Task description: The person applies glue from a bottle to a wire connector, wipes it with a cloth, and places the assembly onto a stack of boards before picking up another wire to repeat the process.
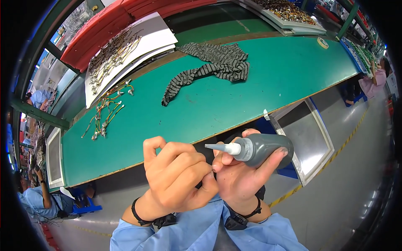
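Observation:
A dark grey squeeze bottle (268,149) with a white collar and a narrow tapered nozzle lies across my right hand (240,182). The thumb and fingers of that hand wrap round it, and the nozzle points left, tilted slightly up. Beside it, my left hand (178,175) is closed, its fingers curled in and their tips close to or touching the fingers of my right hand. Whatever my left hand may pinch is hidden behind its own fingers. Both hands are held in front of the table's near edge.
On the green table (142,125) lie a striped grey cloth (217,65) and loose wired parts (102,119). White sheets (157,35) carry more wired parts at the back left. A tape roll (322,42) sits far right. A metal-framed panel (307,138) stands below the edge. Co-workers sit at both sides.

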Available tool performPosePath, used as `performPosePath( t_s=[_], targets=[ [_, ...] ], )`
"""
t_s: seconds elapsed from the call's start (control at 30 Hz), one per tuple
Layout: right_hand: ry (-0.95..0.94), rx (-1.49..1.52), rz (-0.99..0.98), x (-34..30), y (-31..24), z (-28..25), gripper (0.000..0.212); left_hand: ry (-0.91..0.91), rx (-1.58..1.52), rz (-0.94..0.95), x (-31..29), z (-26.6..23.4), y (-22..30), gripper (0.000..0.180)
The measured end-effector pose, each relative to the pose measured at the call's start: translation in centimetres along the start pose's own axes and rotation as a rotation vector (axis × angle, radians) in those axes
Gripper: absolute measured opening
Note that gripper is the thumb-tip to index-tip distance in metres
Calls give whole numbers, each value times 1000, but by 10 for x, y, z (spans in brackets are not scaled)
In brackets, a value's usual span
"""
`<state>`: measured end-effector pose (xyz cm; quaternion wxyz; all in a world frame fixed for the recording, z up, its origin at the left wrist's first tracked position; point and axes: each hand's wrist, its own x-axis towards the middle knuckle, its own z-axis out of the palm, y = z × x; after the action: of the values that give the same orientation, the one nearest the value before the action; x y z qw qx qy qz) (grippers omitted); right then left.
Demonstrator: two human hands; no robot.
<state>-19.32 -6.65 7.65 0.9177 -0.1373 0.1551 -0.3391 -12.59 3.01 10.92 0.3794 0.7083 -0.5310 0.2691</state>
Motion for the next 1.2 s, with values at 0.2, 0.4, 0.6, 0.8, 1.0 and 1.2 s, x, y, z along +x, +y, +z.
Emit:
performPosePath(
  t_s=[0.2, 0.4, 0.6, 0.8, 1.0, 1.2],
  targets=[
    [-140, -19, -66, -7, 4, -13, 76, 63, 46, 19, -9, 10, 3, 17],
    [-181, 57, -70, -13, 3, -18, 78, 90, 30, 29, -15, 16, 7, 19],
    [-104, 78, -56, -9, 1, -17, 77, 6, -167, 47, -21, 8, 4, 20],
    [-186, 161, 84, -7, -5, -23, 81, 262, -546, -128, -21, 27, 9, 27],
    [-23, 18, -43, -5, 1, -11, 77, 216, -668, -121, -31, 32, 8, 34],
    [-96, 25, -127, -6, 5, -16, 78, 123, -645, 24, -36, 30, 1, 35]
  ],
)
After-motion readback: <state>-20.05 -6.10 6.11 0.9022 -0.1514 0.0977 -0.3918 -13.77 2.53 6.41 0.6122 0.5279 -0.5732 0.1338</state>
